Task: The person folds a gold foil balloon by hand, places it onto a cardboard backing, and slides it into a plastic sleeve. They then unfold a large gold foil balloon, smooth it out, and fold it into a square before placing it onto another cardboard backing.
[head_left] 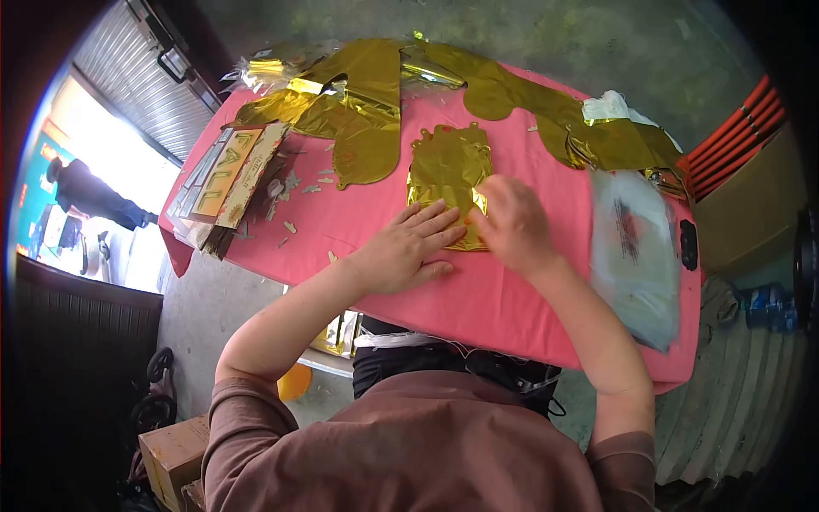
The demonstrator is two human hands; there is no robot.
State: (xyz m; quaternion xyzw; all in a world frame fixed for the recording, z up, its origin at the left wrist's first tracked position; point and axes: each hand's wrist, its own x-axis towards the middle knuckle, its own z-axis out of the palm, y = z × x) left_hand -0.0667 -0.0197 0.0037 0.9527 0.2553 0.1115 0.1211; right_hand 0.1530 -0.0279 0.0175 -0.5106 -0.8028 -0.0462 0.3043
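Note:
A flat, folded gold foil balloon (449,162) lies on the pink-covered table in front of me. My left hand (408,249) rests palm down on its lower left part, fingers stretched out. At the lower right edge of the foil is my right hand (514,224), slightly blurred, its fingers curled and the thumb close to the index finger on the foil. Larger gold foil balloons lie beyond, one at the left (367,128) and a long one toward the right (546,111).
Printed cards (229,175) reading FALL are stacked on the pink table (333,230) at the left, near scattered pale scraps (286,186). Clear plastic bags (636,256) lie at the right. A cardboard box (175,452) stands on the floor; another person (98,192) is outside the doorway.

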